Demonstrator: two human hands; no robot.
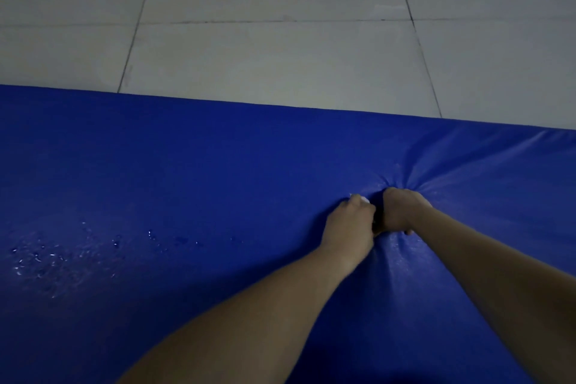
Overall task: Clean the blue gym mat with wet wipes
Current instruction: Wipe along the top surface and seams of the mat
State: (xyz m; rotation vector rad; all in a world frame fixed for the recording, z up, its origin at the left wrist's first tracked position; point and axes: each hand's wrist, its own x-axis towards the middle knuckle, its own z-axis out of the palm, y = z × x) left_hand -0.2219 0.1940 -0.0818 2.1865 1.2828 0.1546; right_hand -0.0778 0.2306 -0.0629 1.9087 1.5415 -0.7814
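Observation:
The blue gym mat (pixel 193 184) fills the lower part of the head view, its far edge running across the middle. My left hand (pixel 350 223) is curled round a small white wet wipe (pixel 358 198), of which only a corner shows past the fingers. Right beside it, my right hand (pixel 400 212) presses down into the mat with curled fingers, and the cover puckers in creases around it. What the right hand holds, if anything, is hidden. Both hands sit close together right of the mat's middle.
Water droplets (pixel 46 256) and a wet sheen lie on the mat at the left. Beyond the mat's far edge is a light grey tiled floor (pixel 280 56) with dark grout lines.

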